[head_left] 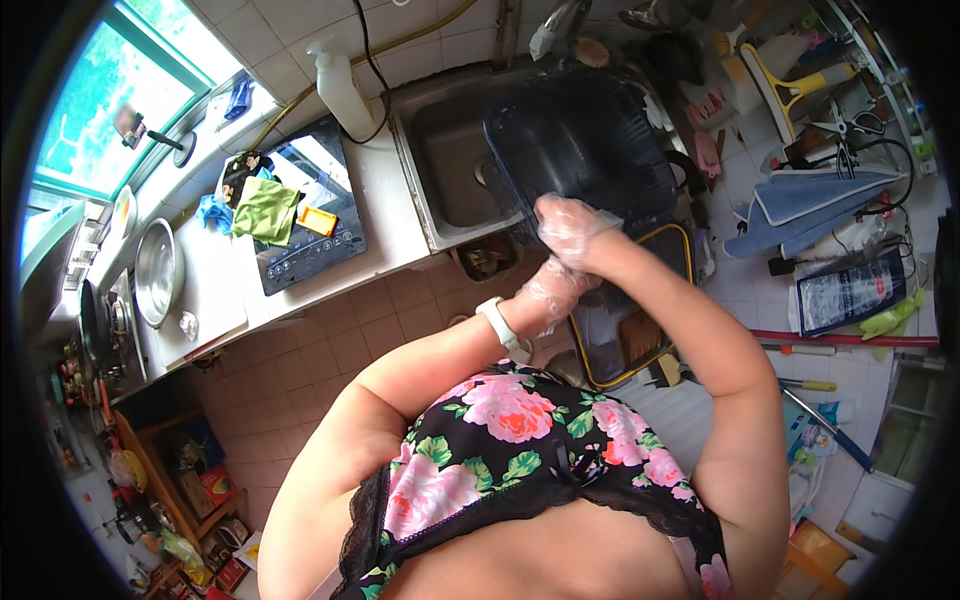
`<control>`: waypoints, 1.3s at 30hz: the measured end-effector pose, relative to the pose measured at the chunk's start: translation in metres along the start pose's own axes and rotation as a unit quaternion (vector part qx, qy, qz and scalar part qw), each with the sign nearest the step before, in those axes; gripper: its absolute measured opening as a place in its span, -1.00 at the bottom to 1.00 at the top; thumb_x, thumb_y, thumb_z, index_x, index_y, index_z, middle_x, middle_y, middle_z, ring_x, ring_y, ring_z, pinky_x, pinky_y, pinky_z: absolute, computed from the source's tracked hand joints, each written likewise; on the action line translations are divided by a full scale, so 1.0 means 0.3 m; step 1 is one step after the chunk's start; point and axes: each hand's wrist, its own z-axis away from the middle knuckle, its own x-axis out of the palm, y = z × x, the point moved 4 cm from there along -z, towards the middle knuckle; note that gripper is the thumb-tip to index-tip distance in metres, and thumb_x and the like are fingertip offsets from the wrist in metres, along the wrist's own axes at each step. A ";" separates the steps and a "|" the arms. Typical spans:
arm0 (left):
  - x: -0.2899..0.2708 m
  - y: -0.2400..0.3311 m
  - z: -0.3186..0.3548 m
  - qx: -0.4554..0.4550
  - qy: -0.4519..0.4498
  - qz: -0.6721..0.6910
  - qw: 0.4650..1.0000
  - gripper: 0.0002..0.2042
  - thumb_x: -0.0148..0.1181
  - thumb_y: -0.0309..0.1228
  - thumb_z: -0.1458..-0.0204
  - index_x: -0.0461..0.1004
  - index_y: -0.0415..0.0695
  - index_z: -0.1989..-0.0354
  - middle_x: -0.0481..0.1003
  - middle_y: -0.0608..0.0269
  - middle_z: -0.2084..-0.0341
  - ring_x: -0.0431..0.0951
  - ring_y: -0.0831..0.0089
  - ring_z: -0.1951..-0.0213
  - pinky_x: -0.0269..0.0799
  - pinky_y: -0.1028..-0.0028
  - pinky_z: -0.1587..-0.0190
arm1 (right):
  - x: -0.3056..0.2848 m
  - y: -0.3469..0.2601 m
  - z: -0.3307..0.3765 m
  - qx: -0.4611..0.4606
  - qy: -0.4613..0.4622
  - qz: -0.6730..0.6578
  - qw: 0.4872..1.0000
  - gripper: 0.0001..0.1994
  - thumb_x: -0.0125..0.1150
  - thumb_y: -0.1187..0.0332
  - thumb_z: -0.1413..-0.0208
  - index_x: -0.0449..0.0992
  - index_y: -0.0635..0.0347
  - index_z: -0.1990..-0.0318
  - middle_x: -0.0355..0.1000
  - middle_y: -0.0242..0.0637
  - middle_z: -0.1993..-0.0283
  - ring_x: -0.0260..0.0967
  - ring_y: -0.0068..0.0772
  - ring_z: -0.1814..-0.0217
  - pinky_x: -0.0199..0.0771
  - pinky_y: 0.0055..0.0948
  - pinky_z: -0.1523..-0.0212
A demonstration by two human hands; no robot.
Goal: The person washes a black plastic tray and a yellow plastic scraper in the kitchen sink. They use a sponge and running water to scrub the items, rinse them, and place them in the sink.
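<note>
Both my hands wear thin clear plastic gloves and meet at the near edge of a dark blue plastic tub (590, 130) that rests tilted over the steel sink (425, 150). My right hand (575, 228) is closed beside the tub's near rim. Whether it grips the rim or the other glove is hidden. Just below it, touching its wrist, is my left hand (555, 292), with a white watch (494, 322) on that wrist. The left fingers are mostly covered from sight. The tub's inside looks dark and wet.
Left of the sink, a black cooktop (325, 170) carries a green cloth (266, 212) and an orange item (318, 221). A white bottle (340, 95) stands behind. A yellow-rimmed bin (610, 350) is below my hands. At right are a yellow squeegee (795, 90) and blue cloths (810, 205).
</note>
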 end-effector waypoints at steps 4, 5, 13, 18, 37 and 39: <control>0.027 0.037 0.010 -0.076 0.002 -0.096 0.992 -0.58 0.21 -0.50 -0.16 0.35 -0.22 -0.21 0.46 0.19 -0.12 0.42 0.36 -0.13 0.30 0.35 -0.21 | 0.003 0.002 -0.105 0.055 0.140 -0.353 0.923 -0.74 0.15 0.25 -0.18 0.54 0.23 0.10 0.56 -0.02 0.16 0.53 0.01 0.11 0.48 -0.19 0.03; 0.036 0.041 0.009 -0.064 0.004 -0.092 0.994 -0.58 0.21 -0.49 -0.16 0.36 -0.22 -0.20 0.46 0.20 -0.11 0.42 0.36 -0.12 0.31 0.34 -0.21 | 0.006 -0.016 -0.115 0.053 0.174 -0.472 0.863 -0.73 0.16 0.23 -0.19 0.54 0.24 0.10 0.56 -0.05 0.17 0.52 -0.02 0.12 0.47 -0.21 0.04; -0.037 -0.073 -0.014 0.009 0.021 -0.040 0.999 -0.65 0.10 -0.54 -0.22 0.34 -0.21 -0.18 0.42 0.23 -0.08 0.38 0.37 -0.10 0.35 0.36 -0.17 | -0.037 -0.131 0.023 0.013 0.084 -0.156 0.984 -0.70 0.16 0.21 -0.24 0.48 0.21 0.00 0.52 0.05 0.07 0.46 0.14 -0.02 0.48 -0.09 0.00; -0.023 0.036 -0.039 0.027 0.082 -0.029 0.996 -0.61 0.11 -0.53 -0.20 0.32 -0.23 -0.21 0.43 0.32 -0.07 0.38 0.47 -0.07 0.32 0.39 -0.16 | -0.173 -0.033 0.184 -0.228 0.262 -0.048 0.937 -0.90 0.17 0.50 -0.10 0.58 0.06 0.31 0.55 -0.26 0.29 0.51 -0.13 0.20 0.55 -0.23 0.11; -0.093 0.170 -0.090 -0.094 0.099 -0.111 0.984 -0.47 0.11 0.01 -0.23 0.36 -0.08 -0.24 0.37 0.26 -0.21 0.32 0.35 -0.20 0.31 0.07 -0.12 | -0.078 0.201 0.267 -0.137 0.360 0.120 0.915 -0.57 0.09 0.46 -0.09 0.47 0.19 -0.17 0.40 -0.12 -0.24 0.31 -0.09 -0.34 0.34 -0.17 -0.31; -0.085 0.176 -0.083 -0.122 0.102 -0.127 0.979 -0.43 0.13 0.03 -0.21 0.31 -0.04 -0.29 0.32 0.28 -0.27 0.27 0.32 -0.27 0.29 -0.03 -0.13 | -0.160 0.280 0.197 -0.002 0.385 0.047 0.922 -0.58 0.10 0.43 -0.12 0.46 0.19 -0.18 0.38 -0.09 -0.26 0.29 -0.06 -0.34 0.31 -0.18 -0.33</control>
